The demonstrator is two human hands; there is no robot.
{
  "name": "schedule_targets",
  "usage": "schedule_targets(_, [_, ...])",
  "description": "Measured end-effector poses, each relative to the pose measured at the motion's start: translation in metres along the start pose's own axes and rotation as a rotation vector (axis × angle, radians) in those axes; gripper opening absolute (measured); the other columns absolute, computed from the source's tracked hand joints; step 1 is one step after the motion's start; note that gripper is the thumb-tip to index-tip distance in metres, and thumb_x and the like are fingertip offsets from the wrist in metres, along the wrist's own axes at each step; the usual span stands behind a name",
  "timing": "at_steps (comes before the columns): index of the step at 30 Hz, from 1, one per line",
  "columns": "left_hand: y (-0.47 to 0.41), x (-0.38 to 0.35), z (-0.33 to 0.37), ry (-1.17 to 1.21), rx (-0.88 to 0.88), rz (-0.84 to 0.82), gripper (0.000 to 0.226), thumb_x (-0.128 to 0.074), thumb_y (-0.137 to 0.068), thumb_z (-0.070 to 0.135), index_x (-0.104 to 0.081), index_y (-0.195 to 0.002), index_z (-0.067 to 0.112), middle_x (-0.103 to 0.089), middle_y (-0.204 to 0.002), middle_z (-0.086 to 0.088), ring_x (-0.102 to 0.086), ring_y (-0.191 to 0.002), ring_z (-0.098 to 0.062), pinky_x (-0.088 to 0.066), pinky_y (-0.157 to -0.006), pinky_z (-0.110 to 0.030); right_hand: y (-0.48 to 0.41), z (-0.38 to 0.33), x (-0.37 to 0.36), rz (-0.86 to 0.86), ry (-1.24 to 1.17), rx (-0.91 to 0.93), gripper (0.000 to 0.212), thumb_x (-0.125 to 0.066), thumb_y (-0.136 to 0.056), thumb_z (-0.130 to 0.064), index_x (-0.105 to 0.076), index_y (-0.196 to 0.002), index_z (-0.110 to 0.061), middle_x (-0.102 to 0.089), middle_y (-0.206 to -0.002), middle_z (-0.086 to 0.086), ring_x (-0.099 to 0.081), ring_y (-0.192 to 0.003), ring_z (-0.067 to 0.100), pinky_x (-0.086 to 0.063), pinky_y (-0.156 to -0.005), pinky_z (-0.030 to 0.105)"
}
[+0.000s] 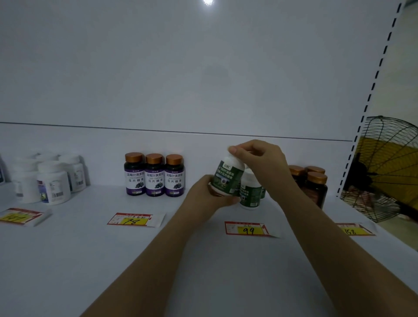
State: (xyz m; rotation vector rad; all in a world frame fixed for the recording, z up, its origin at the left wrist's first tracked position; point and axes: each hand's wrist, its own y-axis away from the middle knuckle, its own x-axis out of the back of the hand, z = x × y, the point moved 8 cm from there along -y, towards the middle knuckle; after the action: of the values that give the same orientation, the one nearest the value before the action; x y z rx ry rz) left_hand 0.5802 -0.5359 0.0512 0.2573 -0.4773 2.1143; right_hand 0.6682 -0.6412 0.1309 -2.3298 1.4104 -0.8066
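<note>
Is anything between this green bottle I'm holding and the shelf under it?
Nothing visible. The bottle is tilted, with the left hand at its base and the right hand on top. The shelf below looks bare; a second green bottle stands close on its right.

back: plain white panel (203,67) | base: white shelf board (67,260) | right: black wire-caged fan (389,172), yellow blades | light: round glare (208,2) above
</note>
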Motion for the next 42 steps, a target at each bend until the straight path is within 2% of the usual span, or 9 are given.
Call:
schedule_targets(3, [0.001, -0.005, 0.002, -0.014, -0.018, -0.04, 0.049, -0.081, -0.071, 0.023, -0.056, -0.113, 0.02, -0.063, -0.094, 0.014, -0.058, -0.079, 0.005, -0.042, -0.055, -0.004, 0.003, 0.007, -0.006, -0.049, -0.104, -0.019, 0.022, -0.066, -0.084, -0.042, -0.073, -0.085, -0.021, -0.073, -0.086, -0.005, -0.069, -0.084, 0.014, -0.056, -0.085, 0.039])
schedule_targets(5, [0.002, -0.006, 0.005, -0.017, -0.028, -0.036, 0.052, -0.082, -0.069, 0.023, -0.056, -0.114, 0.021, -0.062, -0.097, 0.013, -0.058, -0.081, 0.004, -0.043, -0.058, -0.003, 0.006, 0.011, -0.012, -0.11, -0.21, -0.036, 0.022, -0.063, -0.087, -0.039, -0.075, -0.091, -0.021, -0.074, -0.093, -0.004, -0.07, -0.089, 0.017, -0.055, -0.088, 0.043])
schedule_targets(12, [0.002, -0.012, 0.009, -0.086, -0.076, -0.067, 0.054, -0.084, -0.065, 0.028, -0.055, -0.111, 0.028, -0.064, -0.104, 0.012, -0.059, -0.093, -0.003, -0.047, -0.081, -0.015, 0.017, 0.014, -0.025, -0.202, -0.351, -0.058, 0.02, -0.061, -0.089, -0.032, -0.072, -0.103, -0.023, -0.072, -0.101, -0.009, -0.07, -0.091, 0.01, -0.057, -0.083, 0.03])
schedule_targets(19, [0.002, -0.01, 0.009, -0.042, -0.074, -0.03, 0.055, -0.084, -0.064, 0.03, -0.054, -0.11, 0.025, -0.063, -0.101, 0.01, -0.06, -0.085, -0.001, -0.043, -0.065, -0.009, 0.016, 0.02, -0.019, -0.192, -0.462, -0.112, 0.022, -0.059, -0.091, -0.031, -0.071, -0.103, -0.018, -0.073, -0.099, 0.001, -0.071, -0.089, 0.018, -0.057, -0.08, 0.033])
schedule_targets(22, [0.002, -0.01, 0.009, -0.05, -0.086, -0.026, 0.054, -0.083, -0.064, 0.032, -0.053, -0.108, 0.027, -0.063, -0.099, 0.01, -0.059, -0.084, 0.0, -0.044, -0.067, -0.01, 0.016, 0.021, -0.019, -0.203, -0.494, -0.127, 0.026, -0.058, -0.091, -0.031, -0.07, -0.107, -0.014, -0.073, -0.099, 0.006, -0.071, -0.089, 0.021, -0.057, -0.079, 0.033])
schedule_targets(27, [0.002, -0.01, 0.007, -0.044, -0.078, -0.018, 0.06, -0.084, -0.063, 0.032, -0.055, -0.114, 0.024, -0.066, -0.106, 0.006, -0.062, -0.093, -0.008, -0.049, -0.075, -0.016, 0.015, 0.019, -0.019, -0.21, -0.508, -0.118, 0.026, -0.057, -0.092, -0.03, -0.07, -0.107, -0.013, -0.072, -0.101, 0.007, -0.07, -0.09, 0.021, -0.057, -0.078, 0.031])
schedule_targets(33, [0.002, -0.01, 0.01, -0.064, -0.089, -0.017, 0.055, -0.084, -0.063, 0.032, -0.052, -0.107, 0.028, -0.061, -0.097, 0.012, -0.058, -0.082, 0.001, -0.044, -0.066, -0.009, 0.017, 0.019, -0.019, -0.215, -0.496, -0.119, 0.025, -0.057, -0.092, -0.031, -0.07, -0.107, -0.014, -0.072, -0.101, 0.006, -0.07, -0.09, 0.019, -0.058, -0.077, 0.03])
schedule_targets(37, [0.003, -0.01, 0.01, -0.057, -0.086, 0.001, 0.056, -0.084, -0.064, 0.032, -0.052, -0.11, 0.026, -0.062, -0.099, 0.011, -0.06, -0.088, -0.006, -0.044, -0.068, -0.01, 0.016, 0.02, -0.021, -0.201, -0.455, -0.128, 0.025, -0.056, -0.092, -0.036, -0.07, -0.103, -0.019, -0.072, -0.099, 0.004, -0.07, -0.089, 0.019, -0.058, -0.08, 0.033])
schedule_targets(42, [0.004, -0.01, 0.012, -0.08, -0.085, -0.018, 0.054, -0.084, -0.063, 0.034, -0.052, -0.106, 0.027, -0.062, -0.09, 0.017, -0.06, -0.081, 0.002, -0.044, -0.062, -0.009, 0.016, 0.017, -0.016, -0.132, -0.309, -0.1, 0.029, -0.066, -0.084, -0.04, -0.065, -0.103, -0.019, -0.072, -0.091, 0.003, -0.071, -0.084, 0.022, -0.058, -0.081, 0.042])
